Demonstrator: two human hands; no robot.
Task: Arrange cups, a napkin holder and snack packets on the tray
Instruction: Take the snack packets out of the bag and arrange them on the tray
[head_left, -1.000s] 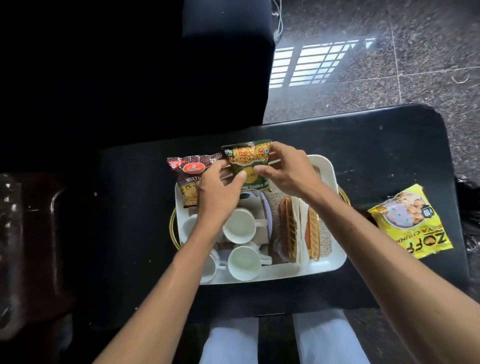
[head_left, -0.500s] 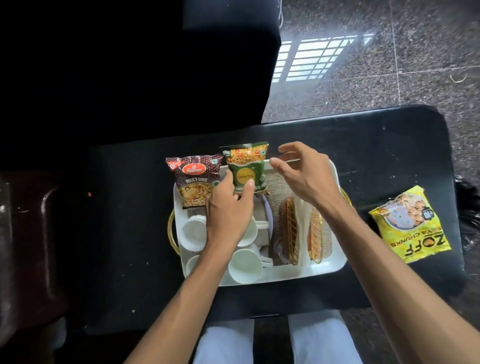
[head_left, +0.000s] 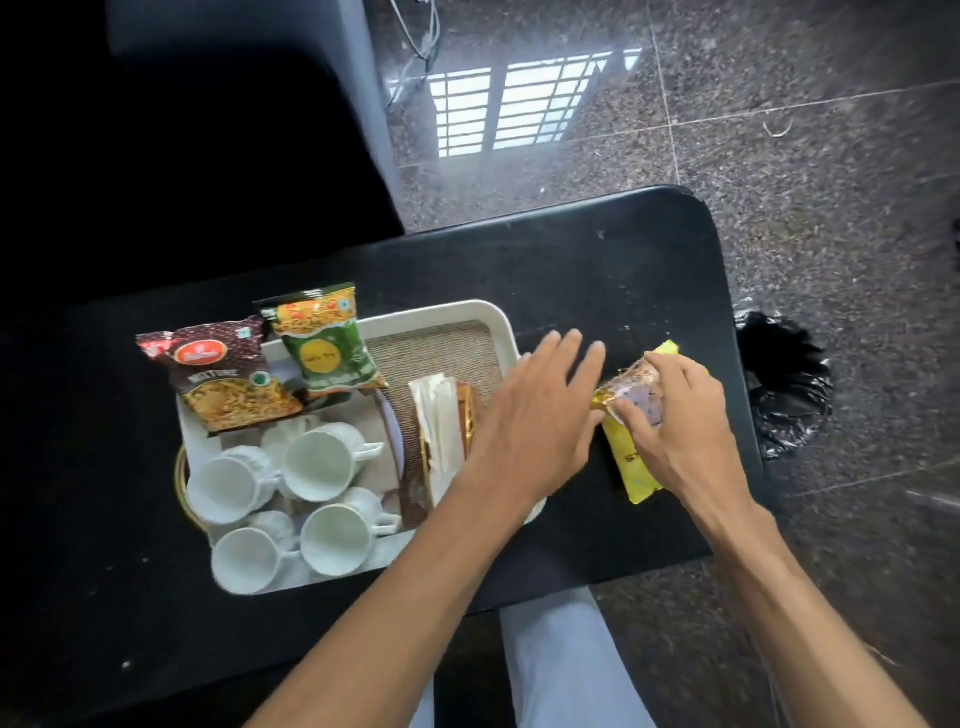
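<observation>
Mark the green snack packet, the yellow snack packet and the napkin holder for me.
green snack packet (head_left: 332, 353), head view, on its yellow circle label.
yellow snack packet (head_left: 631, 470), head view, on its bare lower half.
napkin holder (head_left: 439, 431), head view, on the white napkins in it.
</observation>
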